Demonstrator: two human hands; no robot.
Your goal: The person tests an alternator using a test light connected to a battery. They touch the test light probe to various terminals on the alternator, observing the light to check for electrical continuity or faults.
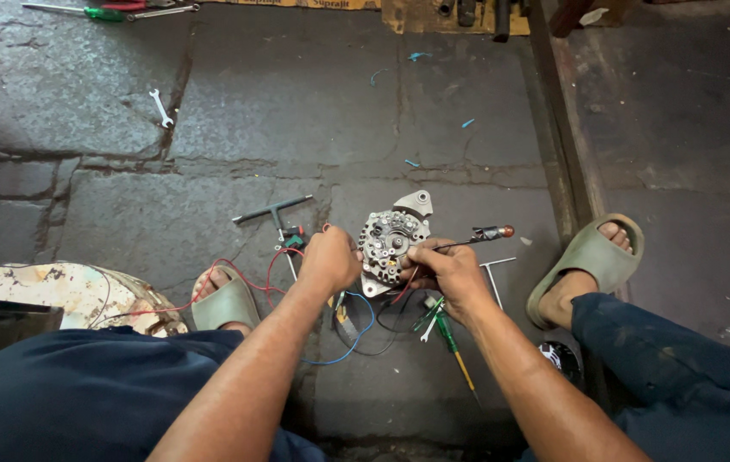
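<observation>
Alternator housing (392,242) stands on the stone floor (296,111) between your sandalled feet. Your left hand (331,259) grips its left edge, fingers curled tight. Your right hand (449,272) pinches a thin red-tipped probe (476,238) against the housing's face. Red and blue wires (343,338) trail beneath, and a green screwdriver (452,342) lies just beside your right wrist.

I look down on a floor (296,94) of large, worn grey stone slabs with dark cracks and stained joints. A rusty metal rail (563,145) runs from the top edge towards me on the right. A chipped white metal drum (65,291) sits at lower left. Light is soft and even.
</observation>
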